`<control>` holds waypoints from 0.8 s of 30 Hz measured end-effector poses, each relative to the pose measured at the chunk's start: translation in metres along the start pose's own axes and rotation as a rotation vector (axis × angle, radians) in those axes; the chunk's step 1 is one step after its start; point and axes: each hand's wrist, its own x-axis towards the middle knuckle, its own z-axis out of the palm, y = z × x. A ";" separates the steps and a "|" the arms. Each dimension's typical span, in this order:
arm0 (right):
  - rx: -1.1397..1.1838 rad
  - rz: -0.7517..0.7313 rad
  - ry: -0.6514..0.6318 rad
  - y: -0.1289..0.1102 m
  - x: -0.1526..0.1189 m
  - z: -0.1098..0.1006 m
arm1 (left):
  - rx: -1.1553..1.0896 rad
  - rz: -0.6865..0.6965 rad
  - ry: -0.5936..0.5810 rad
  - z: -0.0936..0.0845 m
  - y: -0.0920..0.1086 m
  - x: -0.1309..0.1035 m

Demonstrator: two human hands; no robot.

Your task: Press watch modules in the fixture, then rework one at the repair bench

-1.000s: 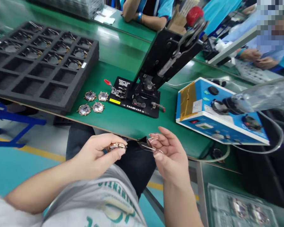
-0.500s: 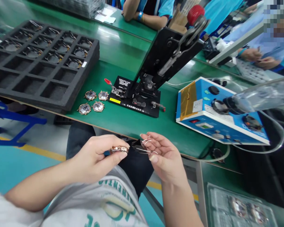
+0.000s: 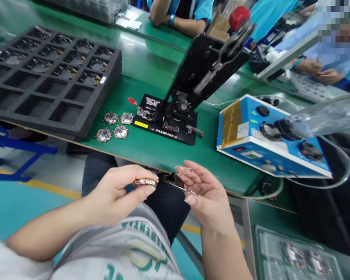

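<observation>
My left hand (image 3: 121,192) pinches a rose-gold watch case (image 3: 146,182) between thumb and fingers, held edge-on above my lap. Facing it, my right hand (image 3: 207,190) has its thumb and index finger around a thin silver wire-like metal tool (image 3: 177,186). Slender curved parts show near its fingers, and the far end points toward the watch case, a small gap apart. Its exact kind is too fine to tell. Several rose-gold watch cases (image 3: 121,132) lie on the green bench, beyond my left hand.
A black foam tray (image 3: 100,101) with watch parts in several compartments stands at left. A black lever press (image 3: 166,128) with a red knob is mid-bench. To its right sits a blue-and-white machine (image 3: 236,144). A clear tray (image 3: 265,249) holds two watch pieces. Co-workers' arms (image 3: 186,26) show across the bench.
The thin metal tool has turned slightly in my right hand, and its fingers have shifted a little upward. The watch case in my left hand has tilted slightly and moved a touch leftward.
</observation>
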 end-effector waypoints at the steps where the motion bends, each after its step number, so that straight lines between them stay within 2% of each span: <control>1: 0.001 0.000 -0.004 0.000 0.000 0.000 | -0.003 0.000 0.003 0.000 0.000 0.000; 3: 0.011 -0.022 -0.021 0.000 0.000 0.000 | -0.038 -0.044 0.004 0.001 0.001 0.001; 6: 0.038 -0.046 -0.035 0.002 0.001 0.000 | -0.178 -0.210 0.022 0.004 0.001 0.002; 10: 0.044 0.001 0.040 0.006 0.006 0.002 | -0.274 -0.375 0.033 0.007 0.000 0.003; 16: 0.110 0.061 0.145 0.008 0.012 0.017 | -0.150 -0.344 -0.050 0.008 -0.005 0.000; 24: 0.097 0.095 0.101 0.015 0.012 0.025 | 0.043 -0.233 -0.089 0.009 -0.005 0.003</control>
